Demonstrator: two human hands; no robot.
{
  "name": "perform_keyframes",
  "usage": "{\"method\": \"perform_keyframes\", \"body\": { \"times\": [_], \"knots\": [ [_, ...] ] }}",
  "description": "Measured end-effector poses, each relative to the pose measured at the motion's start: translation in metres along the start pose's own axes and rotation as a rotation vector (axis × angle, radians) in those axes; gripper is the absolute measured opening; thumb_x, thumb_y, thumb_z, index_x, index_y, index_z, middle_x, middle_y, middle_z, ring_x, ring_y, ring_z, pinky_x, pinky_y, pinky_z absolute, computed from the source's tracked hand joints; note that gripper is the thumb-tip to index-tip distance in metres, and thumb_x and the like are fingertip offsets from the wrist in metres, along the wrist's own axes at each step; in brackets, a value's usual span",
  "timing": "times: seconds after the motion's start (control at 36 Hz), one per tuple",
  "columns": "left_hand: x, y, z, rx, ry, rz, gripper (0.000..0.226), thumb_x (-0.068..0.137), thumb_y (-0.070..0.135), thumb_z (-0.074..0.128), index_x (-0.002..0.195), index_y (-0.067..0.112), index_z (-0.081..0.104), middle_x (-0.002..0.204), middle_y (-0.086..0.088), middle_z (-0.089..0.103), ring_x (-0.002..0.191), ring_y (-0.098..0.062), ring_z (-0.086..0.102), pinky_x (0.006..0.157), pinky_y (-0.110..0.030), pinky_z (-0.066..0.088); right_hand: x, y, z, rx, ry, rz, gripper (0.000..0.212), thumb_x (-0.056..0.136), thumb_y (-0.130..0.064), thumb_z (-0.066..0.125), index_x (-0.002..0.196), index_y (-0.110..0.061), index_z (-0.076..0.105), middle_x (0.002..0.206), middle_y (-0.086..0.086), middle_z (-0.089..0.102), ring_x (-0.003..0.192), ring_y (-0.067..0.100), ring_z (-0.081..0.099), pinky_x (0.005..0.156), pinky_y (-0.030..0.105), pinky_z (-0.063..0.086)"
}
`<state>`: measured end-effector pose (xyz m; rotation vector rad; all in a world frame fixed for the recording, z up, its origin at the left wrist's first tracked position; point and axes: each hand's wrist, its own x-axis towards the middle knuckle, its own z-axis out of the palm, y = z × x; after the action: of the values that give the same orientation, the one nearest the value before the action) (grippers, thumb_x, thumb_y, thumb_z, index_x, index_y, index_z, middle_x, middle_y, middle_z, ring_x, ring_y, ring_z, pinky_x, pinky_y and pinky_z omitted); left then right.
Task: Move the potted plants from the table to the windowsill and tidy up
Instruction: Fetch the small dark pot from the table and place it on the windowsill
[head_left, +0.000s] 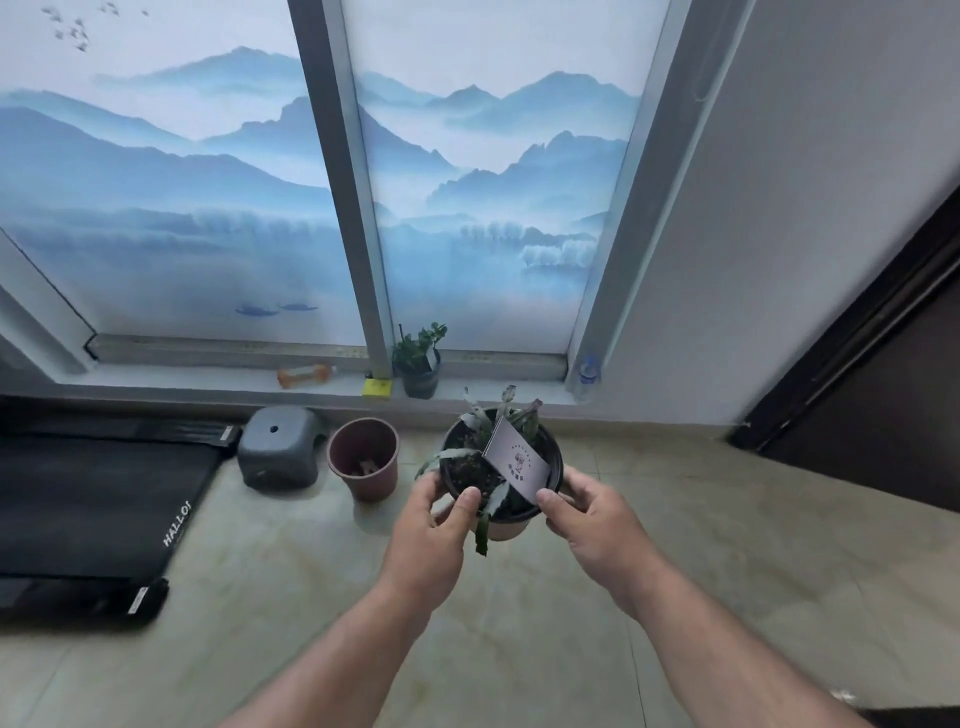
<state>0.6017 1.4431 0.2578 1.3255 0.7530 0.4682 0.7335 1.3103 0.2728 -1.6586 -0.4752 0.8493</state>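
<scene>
A: Centre frame, just below the middle. Black potted plant (501, 467) held in the air over the tiled floor (675, 545), upright, a pale card label (517, 462) stuck in the soil.

B: Hands?

A: Left hand (434, 530) closed on the pot's left rim, thumb on top. Right hand (592, 519) gripping the right side, thumb at the lower corner of the label. Both forearms reach in from the bottom edge.

B: Sill?

A: Windowsill (208, 382) runs across mid-frame, above and behind the held pot. A second potted plant (418, 364) stands on it, right of the central window post. Beside that, to the left, a yellow object (376, 388), then an orange item (304, 375) lying flat; too blurred to identify. A clear bottle (587, 371) at the sill's right end.

B: Floor?

A: An empty reddish-brown pot (363, 460) left of the held plant, a grey stool (280, 447) beside it, and a black treadmill (93, 509) at the left edge.
</scene>
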Motion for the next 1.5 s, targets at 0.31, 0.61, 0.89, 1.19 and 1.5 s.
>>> {"method": "perform_keyframes", "body": {
  "times": [0.31,0.61,0.89,1.19,1.5],
  "knots": [
    [0.147,0.002,0.030,0.029,0.014,-0.067,0.024,0.100,0.011,0.060,0.119,0.025,0.061,0.108,0.013,0.076,0.087,0.007,0.070,0.068,-0.011,0.052,0.153,-0.007,-0.036,-0.002,-0.019,0.033,0.030,0.102,-0.010,0.060,0.124,-0.029,0.069,0.114,-0.011,0.079,0.110,0.003,0.070,0.095,0.024,0.051],
    [0.298,0.015,0.086,0.057,0.039,-0.126,0.023,0.099,0.014,0.062,0.108,0.035,0.063,0.102,0.018,0.077,0.090,0.008,0.070,0.080,-0.021,0.051,0.306,-0.019,-0.097,0.009,-0.028,0.053,0.032,0.102,-0.009,0.059,0.128,-0.024,0.069,0.118,-0.008,0.078,0.117,0.005,0.069,0.106,0.033,0.052],
    [0.416,-0.003,0.084,0.078,0.058,-0.228,0.026,0.098,0.022,0.063,0.123,0.030,0.062,0.120,0.005,0.074,0.112,-0.012,0.069,0.092,-0.033,0.056,0.430,-0.010,-0.100,-0.033,-0.021,0.156,0.029,0.104,-0.009,0.054,0.122,-0.022,0.072,0.097,-0.017,0.077,0.084,-0.005,0.065,0.085,0.025,0.047],
    [0.563,-0.050,0.058,0.048,0.052,-0.281,0.029,0.096,0.023,0.067,0.112,0.046,0.061,0.114,0.020,0.073,0.116,-0.008,0.066,0.104,-0.048,0.052,0.572,0.014,-0.078,-0.057,0.001,0.234,0.032,0.103,-0.006,0.055,0.123,-0.026,0.071,0.104,-0.018,0.078,0.096,-0.005,0.068,0.081,0.014,0.052],
    [0.688,-0.175,0.056,0.026,0.143,-0.335,0.031,0.097,0.021,0.066,0.109,0.048,0.059,0.105,0.035,0.071,0.103,0.010,0.066,0.101,-0.040,0.054,0.719,0.126,-0.070,-0.144,-0.021,0.263,0.035,0.102,-0.008,0.058,0.129,-0.026,0.069,0.121,-0.011,0.076,0.114,0.003,0.068,0.108,0.034,0.050]
  ]
}}
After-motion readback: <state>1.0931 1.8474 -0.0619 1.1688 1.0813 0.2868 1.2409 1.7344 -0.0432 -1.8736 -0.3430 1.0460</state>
